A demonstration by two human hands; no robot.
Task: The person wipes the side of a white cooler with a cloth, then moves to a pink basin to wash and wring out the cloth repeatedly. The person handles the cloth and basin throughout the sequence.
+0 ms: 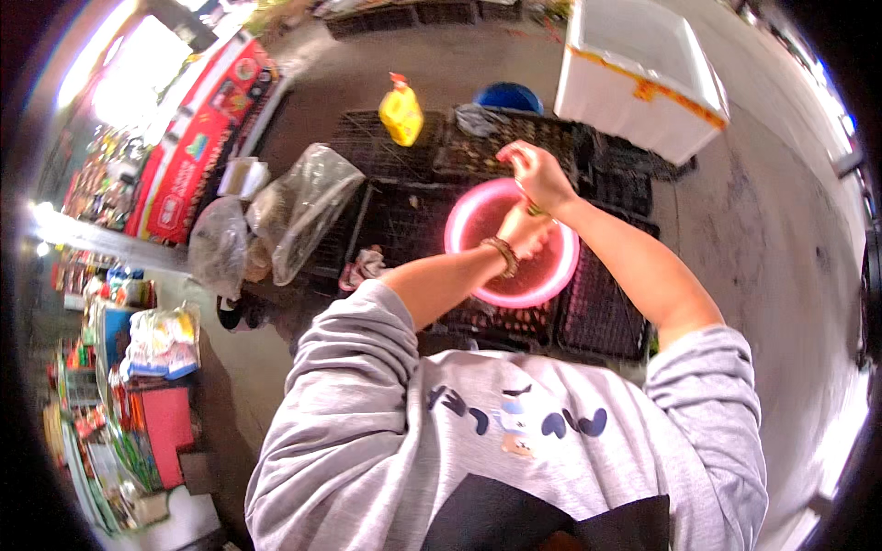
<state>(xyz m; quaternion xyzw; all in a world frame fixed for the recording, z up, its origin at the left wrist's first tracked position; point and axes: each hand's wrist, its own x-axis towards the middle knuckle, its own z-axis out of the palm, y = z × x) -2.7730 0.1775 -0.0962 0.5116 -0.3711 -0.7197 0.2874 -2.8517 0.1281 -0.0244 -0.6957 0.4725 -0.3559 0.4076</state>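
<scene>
My left hand [527, 233], with a beaded bracelet [506, 256] on its wrist, is over a pink plastic basin [573, 265], its fingers curled. Just beyond it, my right hand [541, 175] is bent at the wrist above the basin's far rim, its fingers drawn together. The hands touch or overlap near a small greenish-yellow thing [535, 208]; whether either hand grips it is unclear. The basin has reddish-brown contents or a reddish-brown inside and stands on dark plastic crates [606, 303]. A crumpled pink and white cloth [365, 267] lies to the left of the basin.
Beyond the basin are a yellow plastic jug [401, 117] with a red top, a blue basin [510, 98] and a large white foam box [641, 89]. Clear plastic bags [310, 206] stand left of the crates. A red display unit [200, 144] and packaged goods [162, 341] are further left.
</scene>
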